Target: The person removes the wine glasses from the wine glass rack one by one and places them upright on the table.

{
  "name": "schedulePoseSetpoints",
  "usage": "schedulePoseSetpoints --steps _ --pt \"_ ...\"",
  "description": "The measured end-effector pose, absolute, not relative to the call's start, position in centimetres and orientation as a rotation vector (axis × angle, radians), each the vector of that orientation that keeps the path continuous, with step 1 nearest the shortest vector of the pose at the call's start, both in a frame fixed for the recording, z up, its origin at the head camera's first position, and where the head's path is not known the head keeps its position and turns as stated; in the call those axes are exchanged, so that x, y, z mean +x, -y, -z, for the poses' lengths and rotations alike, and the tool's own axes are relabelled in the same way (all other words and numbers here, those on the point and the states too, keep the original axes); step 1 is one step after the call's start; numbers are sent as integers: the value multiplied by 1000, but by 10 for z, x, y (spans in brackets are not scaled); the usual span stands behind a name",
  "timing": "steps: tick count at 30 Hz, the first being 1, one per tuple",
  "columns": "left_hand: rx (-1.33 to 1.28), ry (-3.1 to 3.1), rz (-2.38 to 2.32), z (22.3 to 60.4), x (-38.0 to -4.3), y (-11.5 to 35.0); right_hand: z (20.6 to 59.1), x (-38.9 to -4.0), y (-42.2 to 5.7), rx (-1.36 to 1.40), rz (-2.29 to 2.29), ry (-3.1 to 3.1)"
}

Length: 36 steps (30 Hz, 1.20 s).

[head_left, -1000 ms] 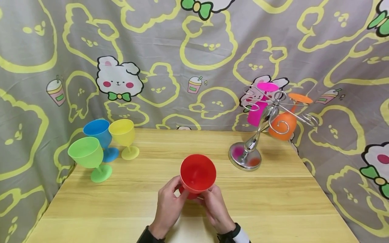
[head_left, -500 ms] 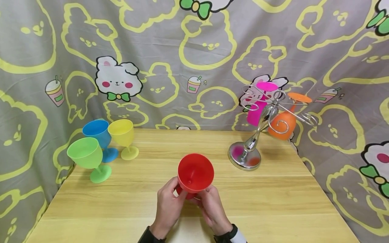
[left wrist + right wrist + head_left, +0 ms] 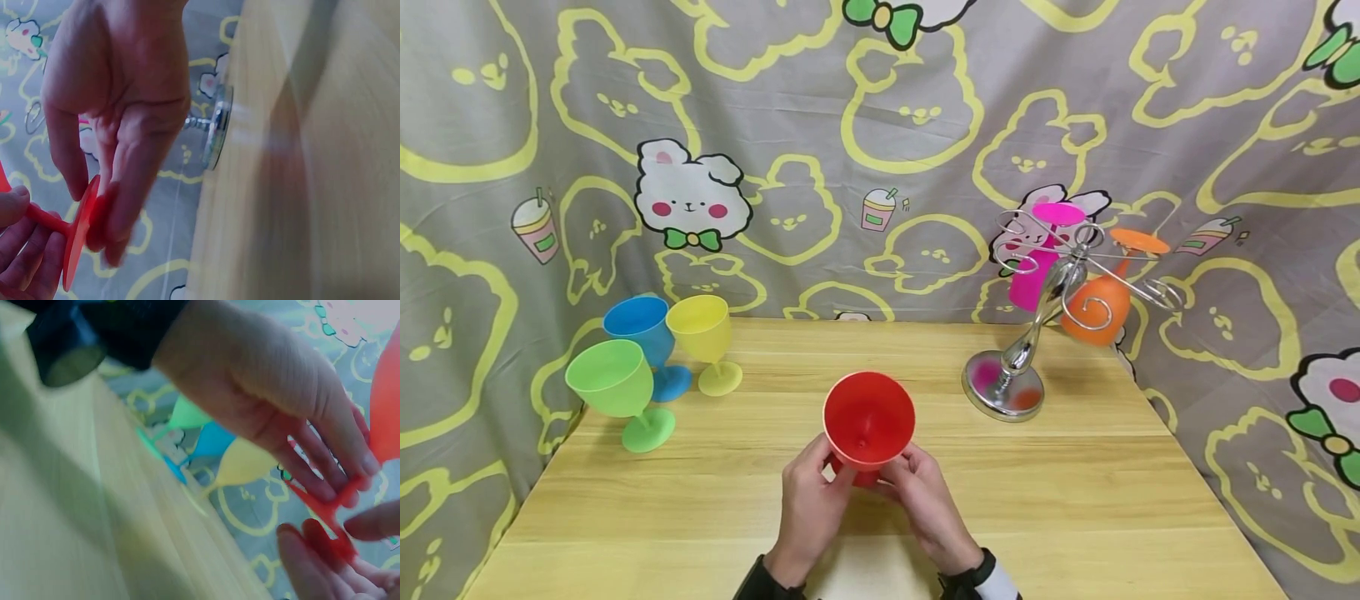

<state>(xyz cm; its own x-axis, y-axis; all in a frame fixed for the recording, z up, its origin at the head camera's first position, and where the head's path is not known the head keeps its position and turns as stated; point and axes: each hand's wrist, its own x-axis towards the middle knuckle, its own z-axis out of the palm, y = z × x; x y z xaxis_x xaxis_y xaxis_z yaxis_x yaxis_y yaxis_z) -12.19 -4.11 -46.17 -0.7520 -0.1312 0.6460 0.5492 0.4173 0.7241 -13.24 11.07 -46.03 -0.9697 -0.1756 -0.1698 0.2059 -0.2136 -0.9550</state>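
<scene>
A red plastic goblet (image 3: 868,421) is held above the table near its front middle, its mouth facing the head camera. My left hand (image 3: 811,510) pinches the round foot (image 3: 81,234) between thumb and fingers, as the left wrist view shows. From the other side my right hand (image 3: 931,510) holds the stem (image 3: 353,490), thumb and fingers just below the bowl. In the right wrist view the bowl (image 3: 386,406) is cut off by the edge. The head view hides most of the stem and foot behind the bowl and hands.
Green (image 3: 612,383), blue (image 3: 642,329) and yellow (image 3: 702,329) goblets stand upright at the table's left. A chrome rack (image 3: 1022,354) with curled wire arms stands back right. Pink (image 3: 1030,283) and orange (image 3: 1097,312) goblets hang upside down from it. A patterned curtain (image 3: 805,108) surrounds the table.
The red goblet has shifted slightly left and away from me, both hands still on it. My right hand has changed its hold a little, with the thumb now showing more below the bowl.
</scene>
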Motion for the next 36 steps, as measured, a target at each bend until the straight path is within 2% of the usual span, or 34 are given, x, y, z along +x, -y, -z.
schedulePoseSetpoints --steps 7,22,28,36 --pt "-282 2069 1398 459 -125 58 454 -139 -130 -168 2059 -2201" --pt "15 2297 1346 469 -136 112 451 -148 -199 -469 1308 -2994" --pt "121 2371 1310 476 -144 138 453 -141 -216 -489 1082 -3088" --pt "247 2461 1269 487 -151 167 461 -139 -231 -495 1006 -3109"
